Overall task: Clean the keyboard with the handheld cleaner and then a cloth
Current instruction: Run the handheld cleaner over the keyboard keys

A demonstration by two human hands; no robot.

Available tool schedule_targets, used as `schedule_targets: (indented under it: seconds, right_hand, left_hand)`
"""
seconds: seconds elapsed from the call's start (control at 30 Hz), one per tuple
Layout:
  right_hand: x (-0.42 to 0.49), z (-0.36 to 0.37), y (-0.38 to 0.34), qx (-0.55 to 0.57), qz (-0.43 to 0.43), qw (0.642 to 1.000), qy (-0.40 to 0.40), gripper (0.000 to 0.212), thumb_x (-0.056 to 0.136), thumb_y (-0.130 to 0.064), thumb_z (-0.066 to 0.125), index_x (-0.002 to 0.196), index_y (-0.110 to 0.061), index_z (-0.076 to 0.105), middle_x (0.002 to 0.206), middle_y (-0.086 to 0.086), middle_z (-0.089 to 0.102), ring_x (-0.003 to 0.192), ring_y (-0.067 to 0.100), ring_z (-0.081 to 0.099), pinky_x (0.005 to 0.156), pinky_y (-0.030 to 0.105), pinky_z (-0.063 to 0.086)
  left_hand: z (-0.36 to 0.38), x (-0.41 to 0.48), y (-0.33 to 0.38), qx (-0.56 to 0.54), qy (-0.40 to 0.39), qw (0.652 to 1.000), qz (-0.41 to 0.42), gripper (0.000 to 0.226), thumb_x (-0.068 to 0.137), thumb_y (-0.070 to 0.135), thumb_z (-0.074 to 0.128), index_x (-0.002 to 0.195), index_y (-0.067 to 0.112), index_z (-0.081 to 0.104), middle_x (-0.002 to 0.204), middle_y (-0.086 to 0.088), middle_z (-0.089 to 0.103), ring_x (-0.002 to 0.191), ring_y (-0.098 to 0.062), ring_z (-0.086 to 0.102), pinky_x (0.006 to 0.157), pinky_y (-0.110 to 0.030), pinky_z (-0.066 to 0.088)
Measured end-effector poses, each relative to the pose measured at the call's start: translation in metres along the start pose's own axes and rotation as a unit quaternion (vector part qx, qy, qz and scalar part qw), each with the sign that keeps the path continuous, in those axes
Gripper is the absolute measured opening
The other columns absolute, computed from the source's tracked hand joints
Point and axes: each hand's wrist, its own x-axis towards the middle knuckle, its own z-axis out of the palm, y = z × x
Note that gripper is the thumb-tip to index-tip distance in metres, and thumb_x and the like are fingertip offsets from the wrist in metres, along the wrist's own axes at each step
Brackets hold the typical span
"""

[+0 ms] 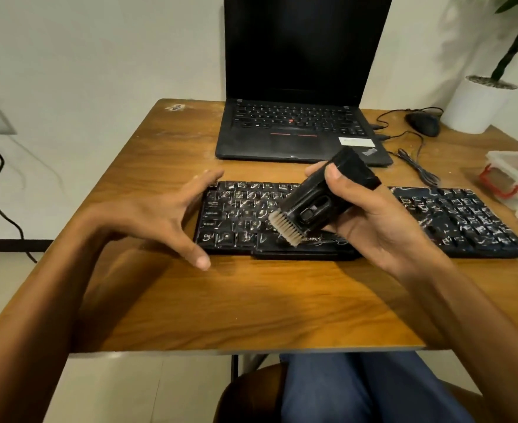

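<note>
Black and streaked with white, the keyboard lies across the wooden bench in front of an open laptop. Our right hand grips the handheld cleaner above the keys, fingers clamped round its body, pale bristles tilted down and left. Our left hand is at the keyboard's left end, fingers spread apart, holding nothing.

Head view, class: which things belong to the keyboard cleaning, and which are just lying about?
In use: keyboard, handheld cleaner gripped in the right hand, left hand open near the keys.
Lying about: laptop, mouse, plant pot, plastic container.
</note>
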Motion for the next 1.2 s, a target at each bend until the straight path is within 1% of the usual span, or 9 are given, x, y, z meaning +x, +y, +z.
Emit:
schedule_targets:
  seconds: [0.23, 0.4, 0.5, 0.63, 0.7, 0.9, 0.97, 1.1, 1.2]
  right_hand:
    - [0.029, 0.05, 0.006, -0.229, -0.137, 0.957, -0.115, 0.03, 0.078, -0.017, 0.071, 0.098, 0.003, 0.061, 0.095, 0.018, 0.066, 0.09, 0.028, 0.065, 0.076, 0.038, 0.054]
    - [0.044, 0.077, 0.013, -0.29, -0.183, 0.923, -0.177, 0.025, 0.078, -0.01, 0.071, 0.094, 0.008, 0.063, 0.089, 0.024, 0.066, 0.082, 0.032, 0.065, 0.074, 0.044, 0.052]
    - [0.046, 0.08, 0.018, -0.332, -0.184, 0.904, -0.197, 0.027, 0.078, -0.013, 0.072, 0.093, 0.007, 0.063, 0.087, 0.023, 0.066, 0.081, 0.032, 0.064, 0.072, 0.048, 0.049]
    - [0.043, 0.057, 0.0, -0.408, -0.128, 0.875, -0.226, 0.026, 0.074, -0.026, 0.073, 0.09, -0.007, 0.065, 0.085, 0.01, 0.069, 0.078, 0.022, 0.065, 0.072, 0.042, 0.051]
    - [0.044, 0.052, -0.009, -0.421, -0.12, 0.867, -0.236, 0.02, 0.075, -0.026, 0.074, 0.082, -0.01, 0.064, 0.077, 0.009, 0.068, 0.07, 0.023, 0.064, 0.063, 0.039, 0.051]
    - [0.058, 0.089, 0.016, -0.374, -0.18, 0.879, -0.234, 0.029, 0.077, -0.022, 0.074, 0.087, 0.003, 0.064, 0.082, 0.018, 0.067, 0.076, 0.029, 0.063, 0.067, 0.047, 0.048]
    - [0.059, 0.082, 0.017, -0.396, -0.177, 0.87, -0.236, 0.031, 0.077, -0.025, 0.073, 0.087, 0.002, 0.063, 0.082, 0.017, 0.067, 0.075, 0.027, 0.063, 0.066, 0.046, 0.048]
    - [0.05, 0.051, -0.006, -0.432, -0.125, 0.857, -0.25, 0.021, 0.074, -0.031, 0.072, 0.078, -0.012, 0.062, 0.07, 0.002, 0.066, 0.063, 0.015, 0.062, 0.054, 0.025, 0.048]
    - [0.053, 0.061, -0.006, -0.427, -0.173, 0.854, -0.244, 0.025, 0.075, -0.029, 0.074, 0.078, -0.008, 0.063, 0.071, 0.003, 0.066, 0.064, 0.018, 0.062, 0.057, 0.033, 0.05]
  left_hand:
    - [-0.007, 0.005, -0.014, -0.038, -0.022, 0.999, 0.01, 0.13, 0.049, 0.045, 0.088, 0.141, 0.048, -0.004, 0.151, 0.015, 0.016, 0.135, -0.007, 0.025, 0.11, -0.038, 0.028]
    - [-0.004, 0.006, -0.012, -0.017, -0.008, 0.999, 0.037, 0.098, 0.06, 0.03, 0.085, 0.133, 0.045, 0.021, 0.127, 0.031, 0.034, 0.113, 0.02, 0.036, 0.087, -0.004, 0.037]
    - [-0.002, 0.006, -0.012, 0.005, 0.023, 1.0, 0.016, 0.081, 0.06, 0.03, 0.083, 0.117, 0.049, 0.029, 0.109, 0.032, 0.041, 0.096, 0.027, 0.041, 0.074, 0.0, 0.037]
    - [-0.001, 0.006, -0.016, -0.014, 0.047, 0.998, -0.027, 0.128, 0.045, 0.045, 0.088, 0.139, 0.045, 0.001, 0.12, 0.031, 0.031, 0.106, 0.011, 0.039, 0.081, -0.009, 0.035]
    - [-0.001, 0.006, -0.012, -0.003, 0.051, 0.998, -0.038, 0.129, 0.045, 0.044, 0.088, 0.138, 0.045, 0.0, 0.122, 0.027, 0.03, 0.106, 0.006, 0.037, 0.082, -0.011, 0.033]
    - [0.001, 0.007, -0.004, -0.001, -0.014, 0.999, -0.039, 0.054, 0.063, 0.026, 0.081, 0.092, 0.041, 0.038, 0.094, 0.021, 0.044, 0.087, 0.012, 0.047, 0.069, -0.004, 0.038]
    - [0.0, 0.006, -0.005, -0.006, 0.008, 1.0, -0.026, 0.056, 0.062, 0.024, 0.082, 0.094, 0.039, 0.038, 0.094, 0.02, 0.045, 0.087, 0.021, 0.045, 0.067, 0.0, 0.037]
    - [-0.003, 0.006, -0.009, -0.048, 0.028, 0.998, -0.006, 0.113, 0.047, 0.033, 0.089, 0.125, 0.048, 0.009, 0.111, 0.035, 0.032, 0.096, 0.024, 0.038, 0.077, -0.004, 0.036]
    - [-0.001, 0.005, -0.004, -0.039, 0.03, 0.999, 0.003, 0.087, 0.055, 0.02, 0.085, 0.111, 0.046, 0.025, 0.104, 0.029, 0.038, 0.087, 0.031, 0.04, 0.068, 0.004, 0.036]
